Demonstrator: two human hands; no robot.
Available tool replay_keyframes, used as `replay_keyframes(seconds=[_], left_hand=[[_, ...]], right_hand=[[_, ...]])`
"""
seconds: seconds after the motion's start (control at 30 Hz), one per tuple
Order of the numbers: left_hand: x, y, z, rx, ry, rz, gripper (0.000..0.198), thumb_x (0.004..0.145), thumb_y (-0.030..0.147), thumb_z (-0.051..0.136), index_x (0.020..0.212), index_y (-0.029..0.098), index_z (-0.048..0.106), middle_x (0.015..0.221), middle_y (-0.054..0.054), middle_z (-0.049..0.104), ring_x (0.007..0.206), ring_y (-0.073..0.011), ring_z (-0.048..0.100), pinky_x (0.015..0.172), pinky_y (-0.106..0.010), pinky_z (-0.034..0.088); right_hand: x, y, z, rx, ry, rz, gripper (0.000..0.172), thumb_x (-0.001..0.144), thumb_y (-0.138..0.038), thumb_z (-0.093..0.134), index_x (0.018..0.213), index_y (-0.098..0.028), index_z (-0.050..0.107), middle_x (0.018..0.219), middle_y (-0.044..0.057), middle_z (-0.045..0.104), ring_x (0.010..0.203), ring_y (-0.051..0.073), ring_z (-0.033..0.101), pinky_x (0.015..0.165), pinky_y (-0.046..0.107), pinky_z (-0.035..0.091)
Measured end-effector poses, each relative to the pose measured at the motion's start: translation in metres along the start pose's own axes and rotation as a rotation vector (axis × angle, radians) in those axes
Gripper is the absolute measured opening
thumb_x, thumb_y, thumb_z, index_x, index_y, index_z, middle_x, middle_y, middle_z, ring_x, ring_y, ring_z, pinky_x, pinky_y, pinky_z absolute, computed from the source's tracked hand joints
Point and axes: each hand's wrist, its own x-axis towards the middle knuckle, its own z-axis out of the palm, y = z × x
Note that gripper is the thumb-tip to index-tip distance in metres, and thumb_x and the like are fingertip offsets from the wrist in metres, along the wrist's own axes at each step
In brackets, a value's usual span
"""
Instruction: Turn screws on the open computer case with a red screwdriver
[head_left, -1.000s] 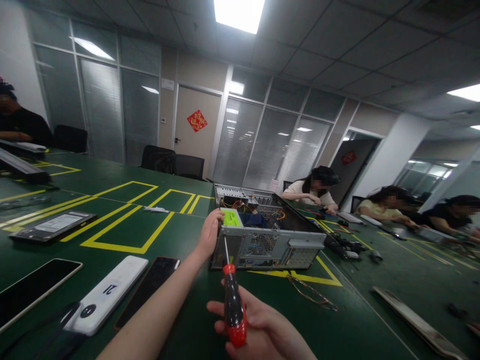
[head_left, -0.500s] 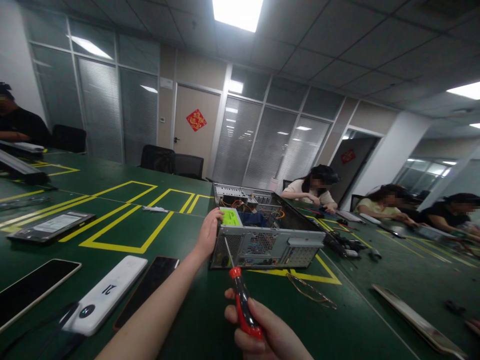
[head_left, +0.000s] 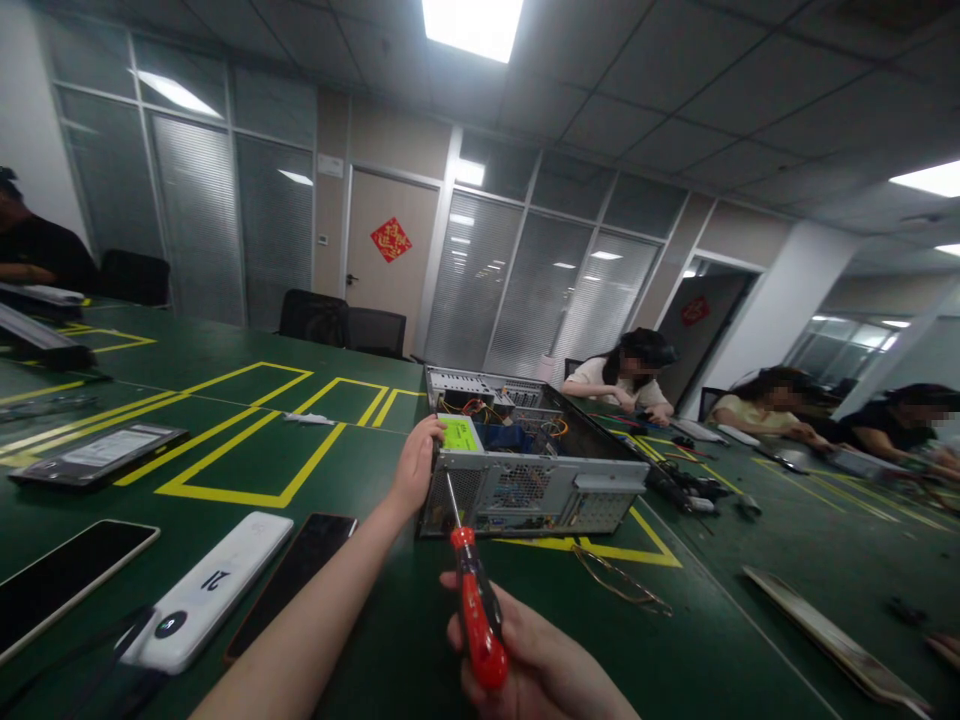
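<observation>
An open computer case lies on the green table with its rear panel towards me. My left hand grips the case's near left corner, its fingers over the top edge by the power supply with the yellow-green label. In my right hand is a red and black screwdriver, held by the handle. Its shaft points forward at the meshed left part of the rear panel, where the tip seems to meet the metal. Whether it sits in a screw is too small to tell. Coloured wires show inside the case.
A hard drive, a white power bank and two phones lie at left. Eyeglasses rest right of my right hand, and a gold-edged slab beyond them. Black cables lie beside the case. Several people sit around the table.
The screwdriver's handle has swung slightly left and turned, now showing more red. My right hand shifted with it; the left hand and the case stay in place.
</observation>
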Motion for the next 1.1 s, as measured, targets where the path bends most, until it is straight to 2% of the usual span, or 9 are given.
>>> replay_keyframes(seconds=[0.13, 0.23, 0.37, 0.47, 0.6, 0.73, 0.87, 0.97, 1.1], left_hand=[[0.000, 0.001, -0.001, 0.000, 0.000, -0.001, 0.037, 0.095, 0.039, 0.023, 0.088, 0.020, 0.054, 0.108, -0.009, 0.061, 0.119, -0.0208, 0.050, 0.106, -0.044, 0.037], [0.001, 0.002, -0.001, -0.005, 0.001, -0.008, 0.038, 0.095, 0.041, 0.023, 0.087, 0.020, 0.054, 0.107, -0.009, 0.061, 0.118, -0.0208, 0.050, 0.106, -0.043, 0.037], [0.001, 0.003, -0.001, -0.004, 0.001, -0.025, 0.040, 0.095, 0.043, 0.023, 0.086, 0.019, 0.054, 0.108, -0.009, 0.061, 0.119, -0.0210, 0.050, 0.107, -0.043, 0.036], [0.000, 0.003, 0.000, -0.005, 0.002, -0.024, 0.040, 0.095, 0.043, 0.023, 0.086, 0.020, 0.054, 0.107, -0.009, 0.061, 0.119, -0.0209, 0.050, 0.106, -0.043, 0.037], [0.000, 0.003, -0.001, -0.001, -0.004, -0.025, 0.038, 0.095, 0.042, 0.023, 0.087, 0.020, 0.054, 0.109, -0.009, 0.061, 0.120, -0.0206, 0.049, 0.107, -0.042, 0.036], [0.000, 0.004, -0.002, 0.008, -0.009, -0.023, 0.039, 0.095, 0.042, 0.023, 0.088, 0.020, 0.054, 0.109, -0.009, 0.061, 0.120, -0.0204, 0.049, 0.107, -0.042, 0.036], [0.000, 0.003, -0.001, 0.005, -0.007, -0.023, 0.039, 0.096, 0.041, 0.023, 0.088, 0.019, 0.054, 0.109, -0.009, 0.061, 0.120, -0.0205, 0.049, 0.107, -0.042, 0.036], [0.000, 0.001, -0.001, 0.003, -0.003, -0.023, 0.040, 0.095, 0.042, 0.022, 0.087, 0.019, 0.054, 0.109, -0.009, 0.061, 0.119, -0.0206, 0.050, 0.107, -0.043, 0.036], [0.000, 0.001, -0.001, 0.003, -0.007, -0.023, 0.040, 0.095, 0.042, 0.022, 0.087, 0.019, 0.054, 0.109, -0.010, 0.061, 0.120, -0.0207, 0.049, 0.107, -0.043, 0.036]], right_hand=[[0.002, 0.002, -0.002, 0.076, 0.019, -0.047, 0.030, 0.067, -0.032, 0.075, 0.084, -0.015, 0.056, 0.073, -0.003, 0.051, 0.061, 0.007, 0.050, 0.050, 0.018, 0.030], [0.001, 0.001, -0.003, 0.016, 0.083, 0.011, 0.031, 0.069, -0.026, 0.073, 0.093, -0.019, 0.055, 0.084, 0.000, 0.056, 0.056, 0.004, 0.048, 0.042, 0.016, 0.020], [0.000, -0.001, -0.004, 0.000, 0.048, 0.051, 0.040, 0.070, -0.021, 0.071, 0.106, -0.022, 0.054, 0.069, -0.007, 0.050, 0.043, -0.001, 0.035, 0.040, 0.014, 0.012], [-0.001, -0.001, -0.002, 0.002, 0.043, 0.045, 0.046, 0.075, -0.025, 0.065, 0.118, -0.021, 0.050, 0.080, -0.001, 0.057, 0.054, 0.005, 0.051, 0.044, 0.015, 0.024], [-0.001, 0.000, 0.001, -0.029, 0.010, 0.082, 0.054, 0.073, -0.022, 0.063, 0.124, -0.022, 0.045, 0.106, 0.007, 0.061, 0.083, 0.018, 0.064, 0.062, 0.024, 0.041], [-0.001, 0.000, 0.001, -0.072, 0.049, 0.025, 0.059, 0.074, -0.028, 0.069, 0.127, -0.021, 0.044, 0.101, 0.008, 0.062, 0.075, 0.015, 0.065, 0.060, 0.023, 0.040], [-0.002, -0.003, 0.002, 0.013, 0.151, -0.063, 0.040, 0.073, -0.035, 0.071, 0.103, -0.013, 0.057, 0.079, 0.000, 0.056, 0.059, 0.006, 0.051, 0.053, 0.019, 0.033], [-0.002, -0.007, 0.001, 0.067, 0.120, -0.044, 0.028, 0.073, -0.036, 0.069, 0.083, -0.014, 0.055, 0.071, -0.003, 0.047, 0.054, 0.004, 0.041, 0.049, 0.017, 0.027], [-0.002, -0.010, 0.000, 0.038, 0.039, 0.001, 0.025, 0.077, -0.038, 0.063, 0.086, -0.018, 0.051, 0.070, -0.004, 0.045, 0.046, 0.002, 0.032, 0.041, 0.016, 0.016]])
